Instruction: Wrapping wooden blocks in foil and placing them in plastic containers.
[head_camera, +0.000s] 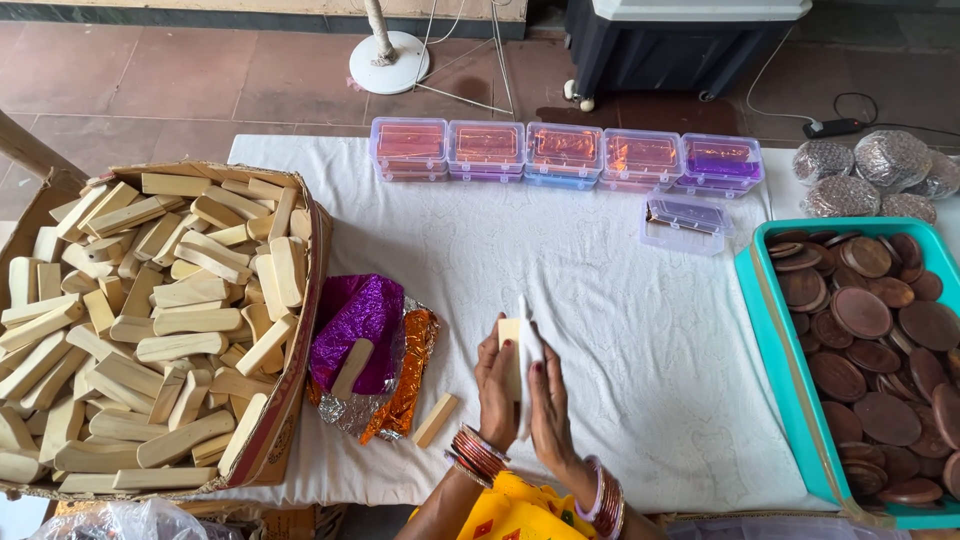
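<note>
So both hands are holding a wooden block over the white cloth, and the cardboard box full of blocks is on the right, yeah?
Not quite. The head view shows the cardboard box of blocks on the left; on the right sits a teal tray of brown discs. The rest holds: left hand and right hand hold a wooden block over the white cloth.

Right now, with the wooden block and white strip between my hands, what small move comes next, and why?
Probably fold the white strip snug around the wooden block. Both the left hand and right hand pinch them upright together above the white cloth, the strip lying along one side of the block.
</note>
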